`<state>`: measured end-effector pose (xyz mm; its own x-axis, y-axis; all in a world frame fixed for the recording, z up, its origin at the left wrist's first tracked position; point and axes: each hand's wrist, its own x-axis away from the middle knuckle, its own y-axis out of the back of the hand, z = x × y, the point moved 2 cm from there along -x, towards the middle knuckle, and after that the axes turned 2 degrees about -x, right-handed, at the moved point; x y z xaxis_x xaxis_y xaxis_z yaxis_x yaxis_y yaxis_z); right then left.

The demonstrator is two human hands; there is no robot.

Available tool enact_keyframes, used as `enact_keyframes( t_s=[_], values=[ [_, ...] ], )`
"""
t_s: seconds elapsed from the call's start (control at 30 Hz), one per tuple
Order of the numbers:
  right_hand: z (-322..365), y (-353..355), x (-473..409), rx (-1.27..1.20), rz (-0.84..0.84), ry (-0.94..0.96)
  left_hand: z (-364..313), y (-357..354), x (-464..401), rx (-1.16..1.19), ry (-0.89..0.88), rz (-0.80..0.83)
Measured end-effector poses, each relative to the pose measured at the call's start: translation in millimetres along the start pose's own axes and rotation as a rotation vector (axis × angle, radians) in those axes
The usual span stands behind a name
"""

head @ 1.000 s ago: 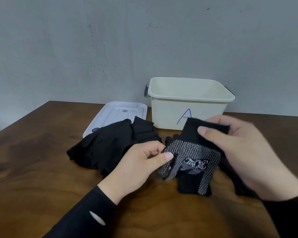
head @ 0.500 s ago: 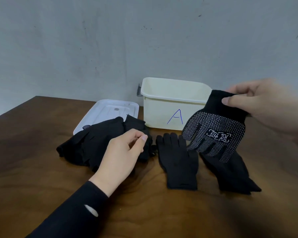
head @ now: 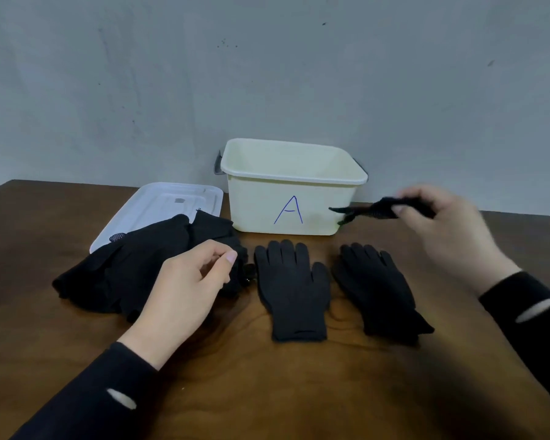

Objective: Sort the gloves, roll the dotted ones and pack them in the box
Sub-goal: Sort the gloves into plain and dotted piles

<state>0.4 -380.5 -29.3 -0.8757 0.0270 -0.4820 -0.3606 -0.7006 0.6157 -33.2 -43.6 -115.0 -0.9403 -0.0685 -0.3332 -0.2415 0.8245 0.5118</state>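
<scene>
I am pinching the dotted glove point(head: 370, 211) in my right hand point(head: 451, 230), carrying it toward three o'clock, keeping it apart from the plain gloves point(head: 291, 287), while my left hand point(head: 185, 290) is hovering loosely curled, holding nothing.

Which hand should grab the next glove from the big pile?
The left hand: it hovers right over the pile of gloves and holds nothing. The right hand is busy holding a dotted glove.

Black long sleeves point(head: 86, 395) w/ small slit near each cuff
</scene>
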Motion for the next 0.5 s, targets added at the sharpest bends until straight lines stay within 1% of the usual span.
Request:
enact_keyframes(
  t_s=[0.1,0.17,0.23,0.37,0.5],
  values=[
    [-29.6,-22.7,49.5,0.169,0.219,-0.007,0.3,-0.7,0.1,-0.005,-0.007,0.003],
    [-46.5,-29.3,72.9,0.254,0.309,0.027,0.3,-1.7,-0.2,-0.002,-0.005,0.000],
    [-54.6,-28.4,83.8,0.269,0.310,0.054,0.3,-2.0,-0.1,0.000,-0.003,0.001],
    [-59.5,-19.8,88.7,0.308,0.230,0.104,0.1,-2.8,0.9,-0.014,-0.001,0.008],
    [-62.6,-13.9,95.3,0.400,0.237,0.133,-0.6,-2.2,0.8,-0.017,-0.006,0.001]
  ],
)
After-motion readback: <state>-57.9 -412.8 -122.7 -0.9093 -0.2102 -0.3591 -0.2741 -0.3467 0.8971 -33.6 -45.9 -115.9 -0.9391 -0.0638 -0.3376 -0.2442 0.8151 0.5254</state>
